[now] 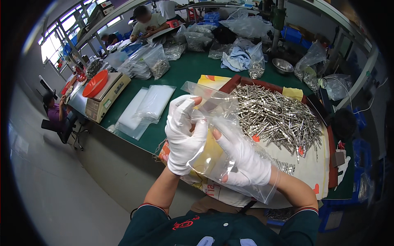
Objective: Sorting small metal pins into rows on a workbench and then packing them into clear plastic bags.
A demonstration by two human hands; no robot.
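My left hand point(182, 135), in a white glove with bare fingertips, pinches a clear plastic bag point(215, 98) near its upper part. My right hand point(242, 158), gloved the same way, grips the bag lower down, with thumb and forefinger spread along the film. The bag looks flat, with no parts visible inside. Just beyond my right hand lies a heap of slim silvery metal parts point(279, 115) on a pale cloth inside a red-brown tray point(331, 172). A neat row of similar metal pieces point(285, 167) rests by my right wrist, partly seen through the bag.
Flat clear bags point(147, 104) lie on the green table point(184, 67) at left. Beyond them stands a scale point(107, 96) bearing an orange-red dish point(95, 83). Filled bags point(159, 67), a blue cloth point(237, 58) and a metal bowl point(283, 65) sit farther back. Other people work at the far left.
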